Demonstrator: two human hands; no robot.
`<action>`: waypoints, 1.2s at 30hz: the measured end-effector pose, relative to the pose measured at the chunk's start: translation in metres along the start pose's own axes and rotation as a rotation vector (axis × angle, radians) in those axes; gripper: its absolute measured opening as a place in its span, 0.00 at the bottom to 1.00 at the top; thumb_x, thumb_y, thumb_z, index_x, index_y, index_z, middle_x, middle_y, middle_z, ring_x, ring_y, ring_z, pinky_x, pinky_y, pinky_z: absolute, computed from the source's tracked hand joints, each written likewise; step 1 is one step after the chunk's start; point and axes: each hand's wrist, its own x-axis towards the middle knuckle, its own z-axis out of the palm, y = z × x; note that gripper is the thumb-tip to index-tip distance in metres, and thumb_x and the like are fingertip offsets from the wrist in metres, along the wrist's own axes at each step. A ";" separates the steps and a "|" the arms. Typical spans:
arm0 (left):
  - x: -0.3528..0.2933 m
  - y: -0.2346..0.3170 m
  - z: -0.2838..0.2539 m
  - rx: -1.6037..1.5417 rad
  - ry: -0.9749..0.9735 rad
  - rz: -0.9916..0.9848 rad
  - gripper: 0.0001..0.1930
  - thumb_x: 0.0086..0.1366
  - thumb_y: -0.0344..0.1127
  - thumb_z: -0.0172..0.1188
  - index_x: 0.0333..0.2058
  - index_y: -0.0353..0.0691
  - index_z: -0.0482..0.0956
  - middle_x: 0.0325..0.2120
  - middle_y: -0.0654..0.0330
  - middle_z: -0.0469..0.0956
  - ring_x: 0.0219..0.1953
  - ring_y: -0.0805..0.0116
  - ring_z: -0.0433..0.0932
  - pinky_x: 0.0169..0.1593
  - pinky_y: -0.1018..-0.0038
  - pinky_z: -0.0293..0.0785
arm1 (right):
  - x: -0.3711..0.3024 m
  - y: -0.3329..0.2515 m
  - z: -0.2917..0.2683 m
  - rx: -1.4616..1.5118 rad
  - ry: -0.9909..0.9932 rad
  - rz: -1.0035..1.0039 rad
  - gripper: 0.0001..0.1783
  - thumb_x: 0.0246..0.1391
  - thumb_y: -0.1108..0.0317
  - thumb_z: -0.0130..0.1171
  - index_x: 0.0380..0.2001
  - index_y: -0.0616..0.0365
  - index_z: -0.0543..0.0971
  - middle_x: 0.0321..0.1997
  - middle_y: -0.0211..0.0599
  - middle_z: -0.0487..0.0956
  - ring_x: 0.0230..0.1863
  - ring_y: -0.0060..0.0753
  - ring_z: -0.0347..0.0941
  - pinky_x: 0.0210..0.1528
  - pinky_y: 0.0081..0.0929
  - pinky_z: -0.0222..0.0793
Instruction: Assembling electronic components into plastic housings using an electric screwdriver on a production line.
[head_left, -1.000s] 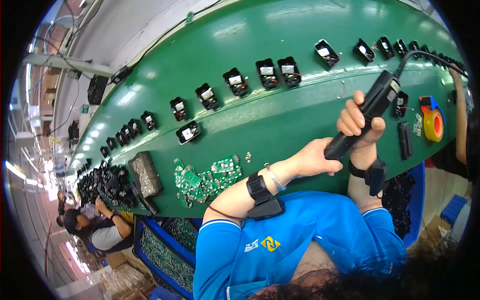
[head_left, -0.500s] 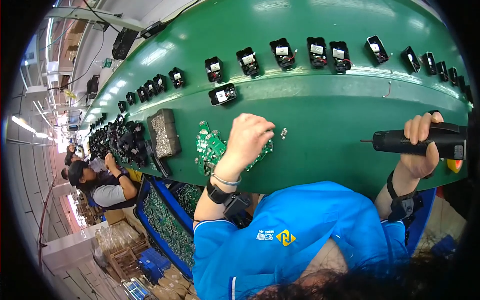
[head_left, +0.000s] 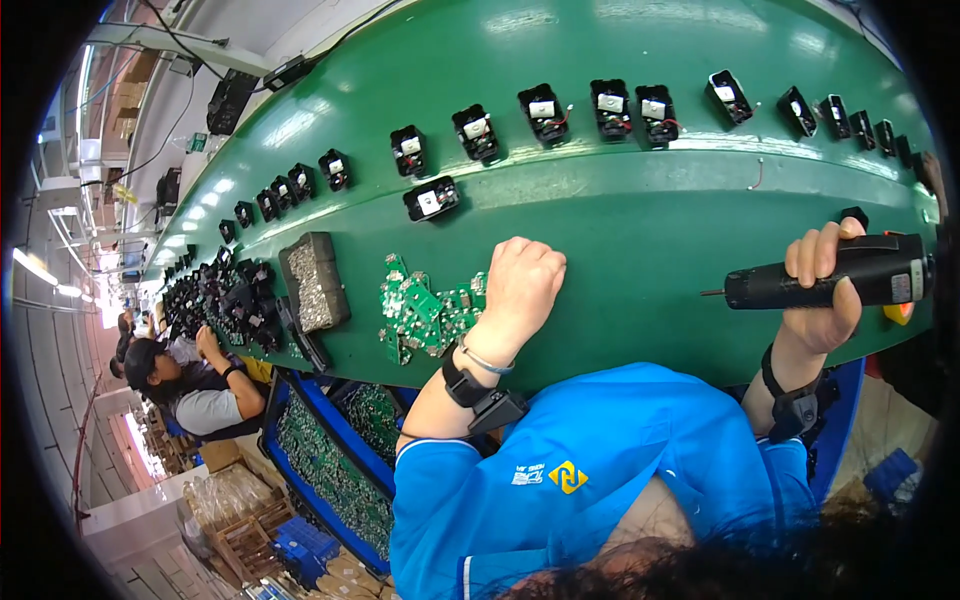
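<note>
My right hand grips a black electric screwdriver, held level above the green bench with its thin bit pointing left. My left hand is low over the bench, its fingers curled in. Whatever is under or between those fingers is hidden, including the spot where a few small screws lay. Right beside that wrist lies a loose heap of green circuit boards. Beyond it, a single black plastic housing with a white part inside sits nearer than the row.
Black housings with wires form a long row across the green bench. A dark tray of small metal parts and a pile of black parts lie left. Blue-rimmed bins hold boards below. A co-worker sits far left.
My left hand has moved right from the boards to where the small screws lay, its fingers curling in. The right hand keeps its hold on the screwdriver. The view has shifted slightly.
</note>
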 end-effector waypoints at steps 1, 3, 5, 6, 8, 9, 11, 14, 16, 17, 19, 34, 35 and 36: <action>0.002 0.002 0.001 -0.013 0.006 0.016 0.03 0.42 0.29 0.58 0.20 0.41 0.74 0.21 0.63 0.72 0.29 0.64 0.69 0.35 0.71 0.63 | 0.001 -0.002 0.000 0.010 0.005 0.002 0.25 0.39 0.63 0.53 0.41 0.59 0.59 0.24 0.27 0.61 0.22 0.18 0.56 0.28 0.16 0.53; 0.003 0.005 -0.001 -0.030 0.017 0.046 0.04 0.42 0.28 0.56 0.20 0.41 0.73 0.20 0.63 0.72 0.28 0.65 0.69 0.35 0.72 0.63 | 0.002 -0.002 -0.002 0.018 0.015 0.000 0.24 0.40 0.62 0.53 0.41 0.58 0.60 0.24 0.28 0.61 0.22 0.19 0.56 0.27 0.17 0.53; 0.001 0.003 0.001 -0.058 0.023 0.051 0.06 0.42 0.27 0.54 0.23 0.41 0.73 0.20 0.63 0.71 0.30 0.64 0.69 0.36 0.70 0.64 | 0.004 0.000 -0.002 0.020 0.033 -0.008 0.24 0.40 0.62 0.53 0.41 0.58 0.60 0.23 0.28 0.61 0.21 0.19 0.56 0.26 0.17 0.53; 0.000 0.002 0.002 -0.057 0.013 0.047 0.06 0.42 0.26 0.54 0.24 0.41 0.73 0.21 0.63 0.70 0.30 0.64 0.69 0.36 0.70 0.64 | 0.005 0.000 -0.004 0.028 0.042 -0.008 0.24 0.40 0.62 0.54 0.41 0.58 0.60 0.23 0.28 0.61 0.21 0.19 0.56 0.26 0.17 0.53; 0.000 0.002 0.000 -0.066 -0.021 0.066 0.07 0.43 0.27 0.55 0.25 0.40 0.73 0.22 0.62 0.71 0.30 0.63 0.68 0.35 0.70 0.63 | 0.004 -0.001 -0.007 0.020 0.066 -0.023 0.24 0.40 0.62 0.53 0.41 0.58 0.60 0.23 0.28 0.61 0.21 0.19 0.56 0.25 0.17 0.53; 0.002 0.003 0.000 -0.063 -0.058 0.066 0.08 0.43 0.27 0.56 0.26 0.40 0.73 0.24 0.61 0.71 0.30 0.62 0.68 0.34 0.71 0.63 | 0.004 -0.002 -0.010 0.017 0.077 -0.014 0.24 0.40 0.62 0.53 0.41 0.58 0.60 0.23 0.28 0.61 0.21 0.19 0.56 0.25 0.17 0.53; 0.005 0.007 -0.001 -0.057 -0.068 0.031 0.09 0.43 0.29 0.57 0.27 0.39 0.73 0.25 0.61 0.71 0.30 0.62 0.68 0.34 0.71 0.63 | 0.004 0.000 -0.015 0.025 0.081 0.011 0.24 0.40 0.62 0.53 0.41 0.58 0.60 0.23 0.28 0.61 0.21 0.19 0.56 0.26 0.17 0.53; 0.011 0.010 0.002 -0.063 -0.080 0.012 0.11 0.42 0.31 0.59 0.29 0.39 0.72 0.26 0.60 0.70 0.30 0.62 0.67 0.34 0.71 0.63 | 0.005 0.004 -0.019 0.047 0.104 0.021 0.24 0.40 0.63 0.53 0.41 0.58 0.60 0.24 0.28 0.61 0.21 0.19 0.56 0.26 0.17 0.53; 0.016 0.012 0.006 -0.079 -0.081 0.022 0.12 0.42 0.32 0.60 0.29 0.39 0.72 0.26 0.60 0.70 0.30 0.62 0.67 0.34 0.71 0.63 | 0.006 0.003 -0.022 0.085 0.100 0.028 0.23 0.40 0.64 0.53 0.41 0.58 0.60 0.24 0.28 0.61 0.23 0.19 0.56 0.28 0.17 0.53; 0.019 0.011 0.008 -0.089 -0.099 0.029 0.13 0.41 0.32 0.60 0.29 0.40 0.72 0.25 0.60 0.70 0.30 0.62 0.67 0.34 0.71 0.63 | 0.006 0.002 -0.022 0.085 0.096 0.033 0.23 0.41 0.64 0.53 0.41 0.58 0.60 0.24 0.28 0.61 0.23 0.19 0.56 0.28 0.17 0.53; 0.020 0.009 0.013 -0.092 -0.109 0.040 0.13 0.41 0.32 0.60 0.29 0.40 0.72 0.25 0.61 0.70 0.30 0.62 0.67 0.34 0.71 0.62 | 0.006 0.005 -0.028 0.057 0.098 0.020 0.24 0.40 0.63 0.50 0.43 0.59 0.60 0.25 0.29 0.62 0.22 0.21 0.57 0.27 0.19 0.53; 0.033 0.014 0.028 -0.110 -0.162 0.147 0.06 0.44 0.31 0.58 0.24 0.43 0.74 0.23 0.63 0.71 0.30 0.63 0.68 0.34 0.72 0.64 | 0.010 0.007 -0.025 0.062 0.088 0.037 0.23 0.40 0.64 0.53 0.40 0.60 0.60 0.24 0.28 0.61 0.22 0.19 0.56 0.27 0.17 0.54; 0.034 0.015 0.027 -0.115 -0.158 0.154 0.06 0.44 0.31 0.58 0.24 0.43 0.74 0.23 0.63 0.71 0.30 0.63 0.68 0.34 0.72 0.64 | 0.011 0.007 -0.025 0.055 0.089 0.030 0.23 0.40 0.64 0.53 0.40 0.60 0.60 0.24 0.28 0.61 0.22 0.19 0.56 0.27 0.17 0.54; 0.035 0.017 0.026 -0.142 -0.137 0.132 0.05 0.45 0.31 0.58 0.24 0.42 0.74 0.23 0.63 0.71 0.29 0.64 0.69 0.34 0.73 0.65 | 0.012 0.007 -0.025 0.075 0.086 0.024 0.24 0.40 0.64 0.53 0.40 0.60 0.60 0.24 0.28 0.61 0.22 0.19 0.56 0.27 0.17 0.54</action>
